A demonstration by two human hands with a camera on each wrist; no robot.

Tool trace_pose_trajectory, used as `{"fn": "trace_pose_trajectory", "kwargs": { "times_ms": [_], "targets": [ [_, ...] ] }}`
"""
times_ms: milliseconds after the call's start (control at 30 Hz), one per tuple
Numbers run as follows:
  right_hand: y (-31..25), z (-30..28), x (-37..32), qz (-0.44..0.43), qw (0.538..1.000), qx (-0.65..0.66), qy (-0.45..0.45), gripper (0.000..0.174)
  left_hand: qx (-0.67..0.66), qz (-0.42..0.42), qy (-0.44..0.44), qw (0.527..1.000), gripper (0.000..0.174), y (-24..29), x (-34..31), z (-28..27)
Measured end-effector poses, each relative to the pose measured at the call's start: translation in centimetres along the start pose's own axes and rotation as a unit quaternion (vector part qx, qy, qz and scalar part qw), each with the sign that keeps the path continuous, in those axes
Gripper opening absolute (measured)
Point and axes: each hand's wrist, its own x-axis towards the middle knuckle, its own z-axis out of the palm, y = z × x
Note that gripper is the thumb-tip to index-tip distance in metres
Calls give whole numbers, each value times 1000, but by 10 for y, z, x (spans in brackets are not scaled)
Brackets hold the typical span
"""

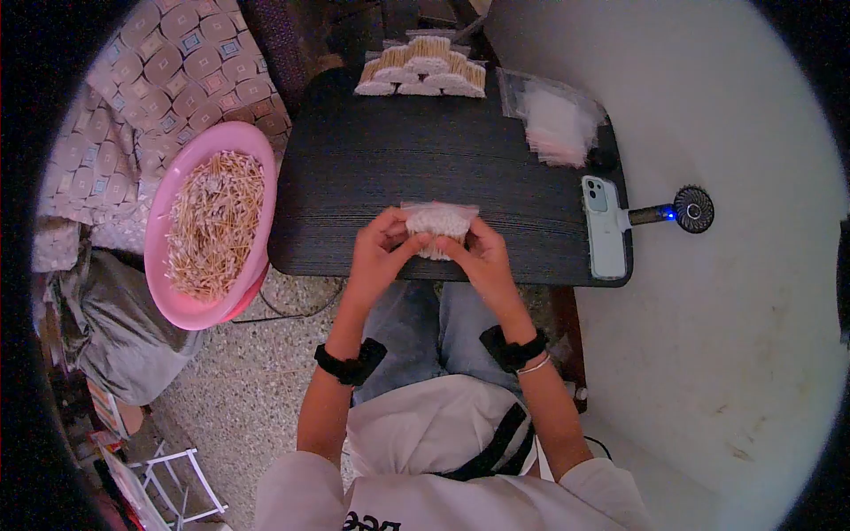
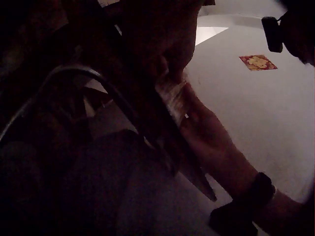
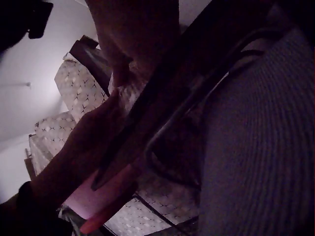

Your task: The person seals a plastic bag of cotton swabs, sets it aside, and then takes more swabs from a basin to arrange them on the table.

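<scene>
A clear plastic bag of white-tipped cotton swabs (image 1: 436,225) is held between both hands at the near edge of the black table (image 1: 354,168). The left hand (image 1: 381,250) grips its left side, thumb on the near face. On the other side the right hand (image 1: 484,261) grips the bag, its thumb also on the near face. In the dark left wrist view the bag (image 2: 172,98) shows between the hands; the right wrist view shows the bag (image 3: 129,93) behind the table's edge.
Several filled swab packs (image 1: 421,66) are stacked at the table's far edge. Empty plastic bags (image 1: 556,124) lie far right, with a phone (image 1: 606,226) nearer. A small fan (image 1: 692,210) juts past the right edge. Left of the table stands a pink tub (image 1: 158,257) of loose swabs.
</scene>
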Motion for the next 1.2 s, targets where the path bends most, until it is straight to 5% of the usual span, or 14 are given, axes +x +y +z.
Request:
{"fn": "trace_pose_trajectory", "kwargs": {
  "times_ms": [267,367,567,867,967,1067,1167,1200],
  "targets": [
    [-2,1,-1,20,999,20,31,30,-104,-3,35,994,40,9,-1,1],
    [1,-1,0,17,999,16,34,30,11,45,-26,999,41,-14,2,-2],
    [6,-2,1,5,1000,4,29,32,150,51,11,987,43,1,-2,9],
    [7,-1,1,4,1000,-15,23,33,144,49,13,988,41,5,-6,10],
    [4,1,1,-8,999,-34,24,33,295,0,103,950,42,5,-10,24],
    [2,2,1,-9,999,5,37,33,225,130,239,936,34,-1,-11,38],
    [4,2,1,-27,999,-2,44,33,404,250,249,844,25,0,-8,32],
    [5,2,1,-22,999,-3,45,33,383,236,254,856,23,3,-9,34]
  ]
}}
